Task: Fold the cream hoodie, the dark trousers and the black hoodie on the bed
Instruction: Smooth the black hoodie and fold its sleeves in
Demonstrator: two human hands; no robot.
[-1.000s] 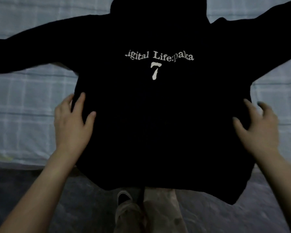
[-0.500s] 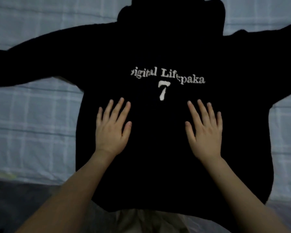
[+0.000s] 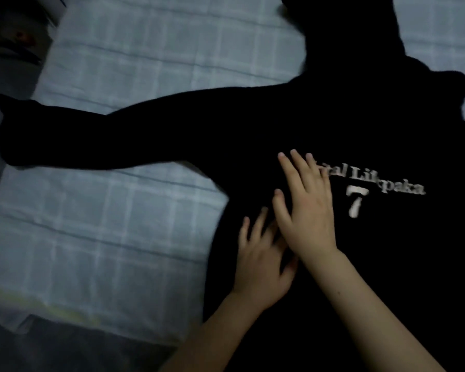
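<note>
- Both hands have slid together since half a second ago. Then they lay apart on either side of the printed 7, and now they overlap beside it.
- Head view: the black hoodie (image 3: 333, 116) lies spread flat on the bed (image 3: 118, 63), print side up, with its hood toward the far edge.
- One sleeve (image 3: 91, 135) stretches out across the pale checked sheet, and its cuff reaches the bed's edge at the picture's left.
- The left hand (image 3: 261, 261) rests flat on the hoodie's body with its fingers straight and spread. It grasps nothing.
- The right hand (image 3: 306, 208) also lies flat and released, fingers straight. It crosses over the left hand's fingers (they touch or nearly so; the blur makes it hard to tell).
- The right hand's fingertips cover the start of the white lettering (image 3: 387, 183), and the 7 sits just beside its knuckles.
</note>
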